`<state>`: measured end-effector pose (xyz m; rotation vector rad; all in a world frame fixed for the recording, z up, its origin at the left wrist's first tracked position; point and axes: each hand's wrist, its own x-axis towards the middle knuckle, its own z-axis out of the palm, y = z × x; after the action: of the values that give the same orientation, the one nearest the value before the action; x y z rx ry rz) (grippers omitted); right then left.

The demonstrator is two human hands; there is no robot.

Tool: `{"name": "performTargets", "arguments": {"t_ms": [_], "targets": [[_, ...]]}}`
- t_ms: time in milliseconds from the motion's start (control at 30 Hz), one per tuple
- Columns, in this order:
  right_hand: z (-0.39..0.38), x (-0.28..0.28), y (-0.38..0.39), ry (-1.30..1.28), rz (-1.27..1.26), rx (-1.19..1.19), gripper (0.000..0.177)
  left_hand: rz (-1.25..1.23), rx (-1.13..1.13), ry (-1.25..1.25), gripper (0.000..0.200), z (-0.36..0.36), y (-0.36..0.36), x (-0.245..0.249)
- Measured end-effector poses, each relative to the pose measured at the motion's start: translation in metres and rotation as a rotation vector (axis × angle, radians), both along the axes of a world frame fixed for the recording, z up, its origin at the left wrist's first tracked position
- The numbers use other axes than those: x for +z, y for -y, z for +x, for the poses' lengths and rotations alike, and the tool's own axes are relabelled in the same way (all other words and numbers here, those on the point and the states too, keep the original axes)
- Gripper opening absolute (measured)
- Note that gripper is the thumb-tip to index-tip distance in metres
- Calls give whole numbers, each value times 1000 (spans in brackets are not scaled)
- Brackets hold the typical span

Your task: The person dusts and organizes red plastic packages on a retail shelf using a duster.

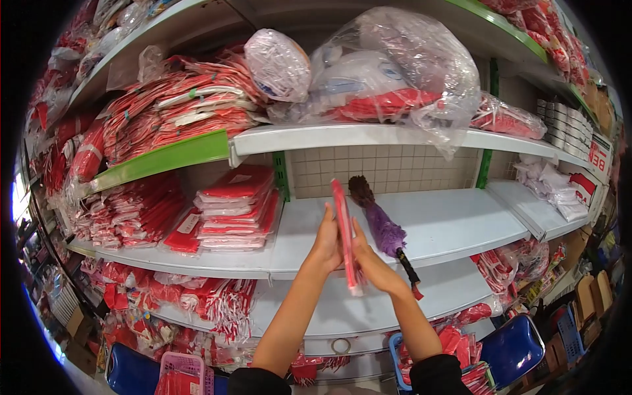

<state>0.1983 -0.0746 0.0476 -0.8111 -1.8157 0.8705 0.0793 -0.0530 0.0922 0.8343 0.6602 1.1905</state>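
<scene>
A flat red and white plastic-wrapped packet [342, 224] stands upright on edge above the middle shelf, pressed between my two palms. My left hand [326, 242] lies along its left face, and my right hand [370, 261] holds its right face. What is inside the wrapping cannot be made out edge-on. Just right of my right hand lies a purple and brown feather duster [384, 229] on the white shelf [447, 214], its black handle pointing towards me. A stack of red packets in clear wrap [236, 209] sits on the shelf to the left of my hands.
The upper shelf bears a pile of red packets [191, 108] and a large clear plastic bag [395, 72]. White wrapped bundles [554, 187] lie at the right. Below are a pink basket [181, 361], a blue chair [517, 352] and red goods on the lower shelf.
</scene>
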Motion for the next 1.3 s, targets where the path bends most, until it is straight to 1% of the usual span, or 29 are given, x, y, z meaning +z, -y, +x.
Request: {"name": "performTargets", "arguments": {"t_ms": [67, 100, 167, 200, 233, 300, 333, 400, 433, 500, 567, 600, 633, 667, 733, 767, 800, 867, 900, 1000, 1033, 1067, 1133, 1167, 1233, 1300], "targets": [[-8, 16, 3, -225, -80, 163, 69, 124, 20, -20, 68, -4, 5, 12], [-13, 22, 5, -340, -192, 182, 64, 109, 14, 9, 69, -6, 8, 22], [-24, 29, 7, -563, -420, 220, 54, 214, -47, 4, 65, -27, 7, 24], [-31, 26, 1, -754, -458, 248, 43, 266, -78, -1, 64, -40, 8, 25], [-35, 25, -3, -849, -465, 272, 42, 319, 9, -68, 55, -53, 18, 32], [-45, 26, -5, -1012, -462, 295, 39, 503, 179, -319, 48, -91, 15, 36], [-50, 25, -9, -1089, -472, 355, 40, 595, 265, -444, 44, -112, 12, 38], [-62, 20, -19, -1239, -499, 473, 42, 755, 594, -572, 34, -153, -1, 30], [-69, 22, -22, -1295, -549, 532, 39, 845, 834, -810, 33, -171, -4, 28], [-87, 30, -24, -1315, -577, 590, 38, 991, 1321, -1290, 31, -203, -10, 24], [-110, 37, -31, -1322, -584, 658, 37, 999, 1337, -1430, 31, -234, -21, 9], [-122, 41, -35, -1278, -552, 657, 37, 1003, 1344, -1500, 31, -247, -28, 0], [-134, 45, -40, -1235, -519, 654, 38, 948, 1230, -1530, 32, -258, -33, -9], [-144, 49, -45, -1191, -487, 650, 38, 958, 1204, -1497, 32, -264, -36, -17], [-164, 57, -67, -1059, -561, 617, 39, 974, 1152, -1432, 31, -267, -37, -27], [-176, 61, -77, -1065, -568, 627, 38, 1052, 1169, -1467, 31, -270, -35, -30], [-190, 68, -83, -1071, -576, 638, 37, 1054, 1192, -1465, 32, -272, -38, -36], [-211, 75, -103, -1050, -568, 749, 32, 1057, 1239, -1464, 34, -278, -51, -52], [-219, 75, -123, -1044, -638, 750, 32, 1017, 1272, -1512, 32, -280, -57, -61], [-235, 91, -161, -863, -771, 774, 33, 980, 1254, -1482, 29, -273, -45, -58], [-239, 77, -197, -601, -442, 582, 36, 1057, 1303, -1440, 28, -272, -43, -53], [-242, 62, -233, -338, -153, 324, 40, 1055, 1293, -1454, 28, -273, -44, -53], [-233, 99, -187, -60, -226, -67, 44, 1046, 1272, -1477, 27, -276, -46, -58], [-234, 104, -180, 18, -93, -190, 47, 1069, 1284, -1469, 26, -275, -44, -55], [-234, 85, -200, 145, 239, -287, 48, 1069, 1288, -1459, 26, -275, -44, -56], [-235, 71, -211, 190, 399, -356, 48, 1061, 1288, -1451, 27, -276, -44, -56]]}}
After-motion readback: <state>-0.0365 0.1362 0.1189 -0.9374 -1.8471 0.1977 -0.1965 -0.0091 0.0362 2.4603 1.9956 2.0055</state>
